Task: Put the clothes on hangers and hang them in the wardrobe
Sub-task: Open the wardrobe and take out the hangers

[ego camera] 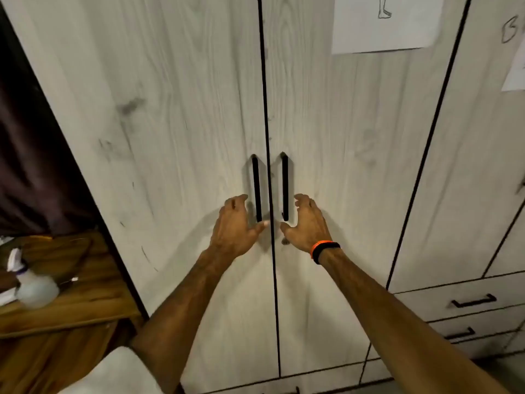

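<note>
1. We're facing the pale grey wood-grain wardrobe [181, 115]; both doors are closed, with a thin dark seam between them.
2. Our left hand [235, 223] is loose-fingered and holds nothing, just beside the lower end of the left slim black bar handle [257, 189]. We can't tell whether the thumb touches the door.
3. Our right hand [308, 221], with the orange-and-black wristband [324, 250], mirrors it beside the right slim black bar handle [285, 186]: fingers relaxed, gripping nothing.
4. No clothes or hangers are in view. A white fabric-looking shape [122, 371] sits at the bottom left, but we can't tell what it is.
5. Our read: this is the open-the-doors step; the hanging has not started.
6. Risks:
   - The hands are low on the handles, so a hooked grip at the end could slip off.
   - The left door may swing towards the brown wooden side table [79, 302] and the white translucent spray bottle [35, 288] on it; we can't judge the clearance.
   - The white paper sheet with a line drawing [386, 27] on the right door could flutter loose if we yank.
   - An uneven pull could make one door catch the other at the seam.
</note>
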